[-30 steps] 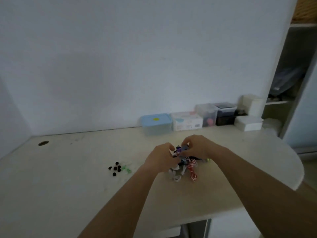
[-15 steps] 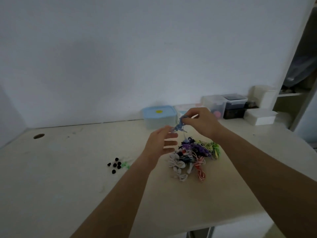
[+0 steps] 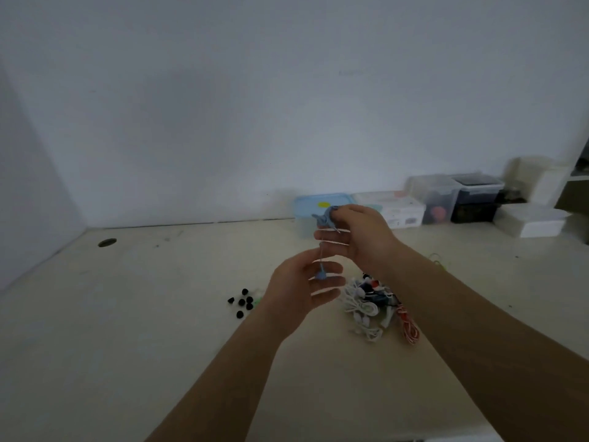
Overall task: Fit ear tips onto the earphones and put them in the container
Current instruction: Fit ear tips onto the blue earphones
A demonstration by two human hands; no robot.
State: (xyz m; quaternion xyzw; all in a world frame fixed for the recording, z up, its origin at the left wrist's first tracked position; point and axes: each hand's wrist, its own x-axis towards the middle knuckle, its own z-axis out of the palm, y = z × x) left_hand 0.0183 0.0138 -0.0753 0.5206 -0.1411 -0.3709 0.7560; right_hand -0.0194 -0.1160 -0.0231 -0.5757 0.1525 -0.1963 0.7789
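The right hand pinched a blue earphone set, one bud dangling before the left hand, whose fingers were spread and empty. Singling out a pair seemed the step; next, black ear tips, left of that hand, needed picking.

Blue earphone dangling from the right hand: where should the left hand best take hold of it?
Probably pinch the earbud at the cord's lower end, coming from the left: it hangs free before the open left hand, while the right hand holds the bundled cord above.
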